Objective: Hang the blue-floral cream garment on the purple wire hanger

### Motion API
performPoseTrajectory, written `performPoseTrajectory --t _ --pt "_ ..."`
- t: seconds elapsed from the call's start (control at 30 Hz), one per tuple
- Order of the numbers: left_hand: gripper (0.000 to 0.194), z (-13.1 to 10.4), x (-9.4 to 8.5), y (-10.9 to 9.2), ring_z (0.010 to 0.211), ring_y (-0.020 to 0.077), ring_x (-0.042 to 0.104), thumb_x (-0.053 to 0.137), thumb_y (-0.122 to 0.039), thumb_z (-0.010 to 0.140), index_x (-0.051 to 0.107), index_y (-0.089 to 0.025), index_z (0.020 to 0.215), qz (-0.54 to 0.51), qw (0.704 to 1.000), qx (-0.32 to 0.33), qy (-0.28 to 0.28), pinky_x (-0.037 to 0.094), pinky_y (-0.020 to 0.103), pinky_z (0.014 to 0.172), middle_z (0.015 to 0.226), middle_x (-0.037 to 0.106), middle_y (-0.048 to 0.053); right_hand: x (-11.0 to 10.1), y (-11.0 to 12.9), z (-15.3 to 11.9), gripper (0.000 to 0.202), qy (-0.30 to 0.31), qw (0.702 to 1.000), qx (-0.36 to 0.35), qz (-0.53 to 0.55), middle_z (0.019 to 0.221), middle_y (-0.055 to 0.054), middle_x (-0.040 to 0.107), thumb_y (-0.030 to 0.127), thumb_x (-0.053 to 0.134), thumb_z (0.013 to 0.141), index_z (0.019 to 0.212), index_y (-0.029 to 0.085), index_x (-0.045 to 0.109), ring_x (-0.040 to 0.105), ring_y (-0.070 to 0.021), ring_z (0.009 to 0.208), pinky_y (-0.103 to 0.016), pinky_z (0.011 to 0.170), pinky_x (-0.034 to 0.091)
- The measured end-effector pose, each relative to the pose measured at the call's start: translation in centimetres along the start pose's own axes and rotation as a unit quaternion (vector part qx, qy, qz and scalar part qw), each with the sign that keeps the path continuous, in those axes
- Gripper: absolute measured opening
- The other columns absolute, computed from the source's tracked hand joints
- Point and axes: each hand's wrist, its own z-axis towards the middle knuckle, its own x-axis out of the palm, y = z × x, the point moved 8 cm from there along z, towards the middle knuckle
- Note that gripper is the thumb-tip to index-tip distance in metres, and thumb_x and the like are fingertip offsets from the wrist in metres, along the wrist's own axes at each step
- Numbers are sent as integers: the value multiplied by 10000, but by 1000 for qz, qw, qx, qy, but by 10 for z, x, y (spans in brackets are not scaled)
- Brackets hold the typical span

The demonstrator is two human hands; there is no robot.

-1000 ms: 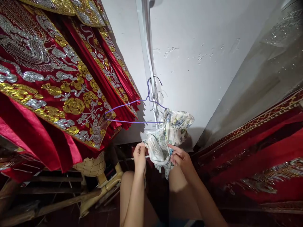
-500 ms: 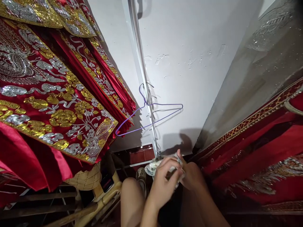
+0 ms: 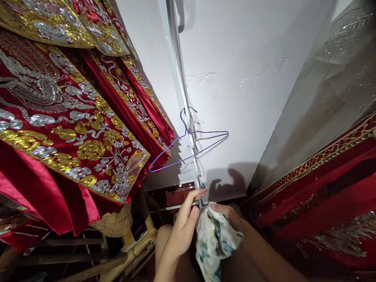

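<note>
A white cloth with a blue, green and yellow floral print (image 3: 217, 239) hangs loosely over my lap. My right hand (image 3: 230, 215) grips its upper edge, with part of the fingers hidden behind the fabric. My left hand (image 3: 185, 223) is beside the cloth's left side, thumb and fingers apart, the fingertips near the lower part of a metal rack post (image 3: 192, 147). Above both hands a purple wire hanger (image 3: 176, 161) hangs on the post with no garment on it.
Red sequined drapery (image 3: 91, 150) fills the left, and more red embroidered cloth (image 3: 331, 196) the right. Below left stand a wooden chair (image 3: 141, 244) and a woven basket (image 3: 114, 223). The white wall (image 3: 243, 109) rises behind the post.
The bunched cloth has come down and opened out toward my lap. My left hand has let go of it and moved left, fingers spreading. The view has shifted slightly.
</note>
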Motion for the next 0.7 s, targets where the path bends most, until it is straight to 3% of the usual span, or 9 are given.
performPoseTrajectory --t 0.07,0.13,0.2,0.27,0.37,0.5,0.6,0.7 --pt "629 -4 3 15 1247 274 579 234 -607 1023 597 -220 1361 5 998 -22 63 421 412 1100 1307 639 147 31 -4 -9 367 139 978 152 23 581 -69 691 500 803 638 636 140 735 614 -163 477 -250 476 493" --pt "661 -13 -1 29 1023 246 662 220 -634 1012 710 -213 1151 54 995 -33 80 518 360 941 1068 719 121 50 7 -22 293 257 938 231 -21 603 -50 708 379 881 562 673 138 756 601 -143 455 -218 427 449" --pt "610 -21 -9 36 810 217 659 299 -625 1007 739 -212 919 112 990 -28 83 541 307 761 856 719 77 59 29 -28 272 345 904 225 -112 618 -44 714 341 892 567 692 136 764 599 -148 453 -224 413 435" --pt "518 -28 -14 38 753 209 644 412 -581 995 730 -210 823 155 980 -22 120 529 289 721 794 713 53 58 57 -23 216 367 891 162 -212 621 -28 703 333 844 652 693 138 762 586 -141 473 -230 443 433" --pt "344 -30 -36 42 836 234 676 587 -479 938 741 -211 788 237 957 -48 159 507 354 939 832 746 48 52 103 -7 160 330 877 39 -348 620 7 672 281 721 794 714 145 751 558 -114 528 -211 501 404" --pt "262 -30 -87 50 1149 305 646 668 -442 872 784 -242 996 362 919 -103 121 368 480 1151 1164 752 93 38 150 20 201 246 856 -91 -446 902 -25 751 245 616 869 978 185 774 646 -153 740 -234 655 481" --pt "362 -31 -114 49 1347 333 530 607 -502 901 788 -237 1070 410 901 -113 87 367 500 1163 1426 617 114 10 168 57 439 113 866 -159 -461 1240 -67 702 276 632 847 1282 236 669 679 -214 966 -300 855 523" --pt "441 -27 -126 36 1387 308 497 459 -498 980 796 -224 1059 446 887 -109 49 361 489 1172 1470 579 94 -20 167 95 649 -1 865 -210 -456 1479 -117 544 309 631 826 1455 215 500 577 -281 1248 -376 1058 438"
